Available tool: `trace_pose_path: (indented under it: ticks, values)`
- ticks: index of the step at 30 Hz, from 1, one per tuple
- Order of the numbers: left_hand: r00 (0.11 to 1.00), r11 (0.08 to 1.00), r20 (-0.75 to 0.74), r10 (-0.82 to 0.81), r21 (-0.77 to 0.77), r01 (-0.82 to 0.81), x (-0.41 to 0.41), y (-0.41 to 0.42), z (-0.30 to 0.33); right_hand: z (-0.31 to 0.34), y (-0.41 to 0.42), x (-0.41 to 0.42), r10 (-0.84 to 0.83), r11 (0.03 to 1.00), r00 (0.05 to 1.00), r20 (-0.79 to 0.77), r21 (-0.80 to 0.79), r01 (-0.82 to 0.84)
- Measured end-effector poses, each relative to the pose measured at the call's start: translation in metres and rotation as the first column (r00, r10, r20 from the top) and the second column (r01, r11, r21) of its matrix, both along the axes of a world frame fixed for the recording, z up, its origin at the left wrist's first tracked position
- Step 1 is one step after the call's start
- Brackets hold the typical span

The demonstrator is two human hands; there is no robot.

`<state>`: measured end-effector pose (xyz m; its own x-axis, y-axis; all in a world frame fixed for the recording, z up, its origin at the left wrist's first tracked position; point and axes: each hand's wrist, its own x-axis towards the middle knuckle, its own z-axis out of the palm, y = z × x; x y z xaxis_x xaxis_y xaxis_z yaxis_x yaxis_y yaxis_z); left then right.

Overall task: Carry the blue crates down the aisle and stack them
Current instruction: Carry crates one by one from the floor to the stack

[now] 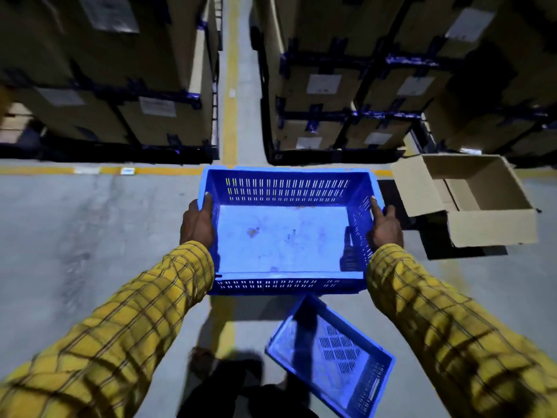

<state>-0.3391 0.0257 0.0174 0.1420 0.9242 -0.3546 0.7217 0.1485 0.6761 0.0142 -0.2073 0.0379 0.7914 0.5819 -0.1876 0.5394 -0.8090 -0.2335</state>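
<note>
Holding the empty blue crate (287, 233) up in front, the left hand (196, 223) and right hand (383, 226) squeeze its side rims to keep it level; another crate (330, 356) lies on the floor (90, 236) below

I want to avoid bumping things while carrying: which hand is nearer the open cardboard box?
Right. The right hand grips the held crate on the side facing the cardboard box; the left hand grips the crate's far side.

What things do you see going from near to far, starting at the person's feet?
Tilted blue crate on the floor → held blue crate → yellow floor line → racks of cardboard boxes.
</note>
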Motion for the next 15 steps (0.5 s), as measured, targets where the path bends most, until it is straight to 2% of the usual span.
trace_pose_path:
  ticks: [4,7,10,15]
  values:
    - [0.973,0.984,0.159,0.17,-0.073,-0.16,-0.061,0.033,0.035,0.03,0.063,-0.048,-0.096,0.986,0.984,-0.148,0.123,0.114]
    - [0.972,0.984,0.16,0.174,-0.065,-0.166,-0.106,0.052,0.054,0.043,0.11,-0.078,-0.08,0.983,0.985,-0.152,0.151,0.103]
    - [0.956,0.971,0.179,0.231,-0.108,-0.214,-0.153,0.073,0.07,0.046,0.158,-0.109,0.007,0.994,0.988,-0.151,0.106,0.009]
    - [0.94,0.952,0.155,0.305,-0.076,-0.296,-0.219,0.105,0.08,0.049,0.237,-0.157,0.172,0.981,0.977,-0.125,0.11,-0.159]
